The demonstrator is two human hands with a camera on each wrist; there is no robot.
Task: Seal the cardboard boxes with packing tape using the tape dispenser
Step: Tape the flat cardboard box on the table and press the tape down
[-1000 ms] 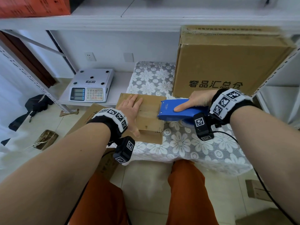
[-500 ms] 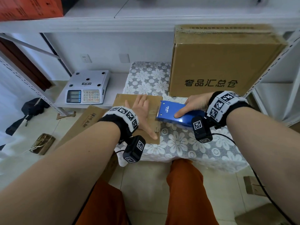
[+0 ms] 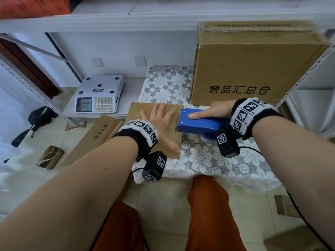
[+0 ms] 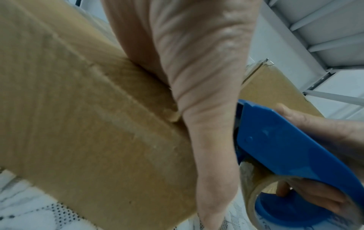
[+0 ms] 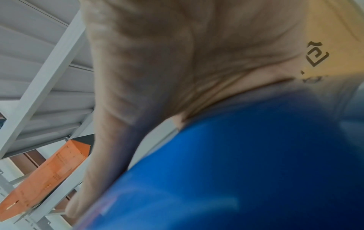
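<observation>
At the bottom of the head view two orange-clad knees (image 3: 208, 211) sit below the bench (image 3: 226, 165), whose white flowered lace cover hangs over its near edge. Just above, at the centre of the frame, the left hand (image 3: 161, 124) lies flat with its fingers spread straight and apart, palm down on the top of the small cardboard box (image 3: 137, 113), which rests on the left end of the bench; the thumb reaches the box's right edge. The left wrist view shows that palm (image 4: 197, 77) pressed over the seam between the box flaps (image 4: 88, 109). Right of centre, the right hand (image 3: 215, 110) grips the blue tape dispenser (image 3: 197, 124), its forefinger stretched along the top and its other fingers curled through the tape roll (image 4: 254, 186), as the left wrist view shows. The dispenser's front end meets the right edge of the small box, just beside the left thumb. Behind both, in the upper right, a large cardboard box (image 3: 253, 69) with black printed characters stands on the bench. On a lower shelf at the left sits an electronic scale (image 3: 98, 95).
</observation>
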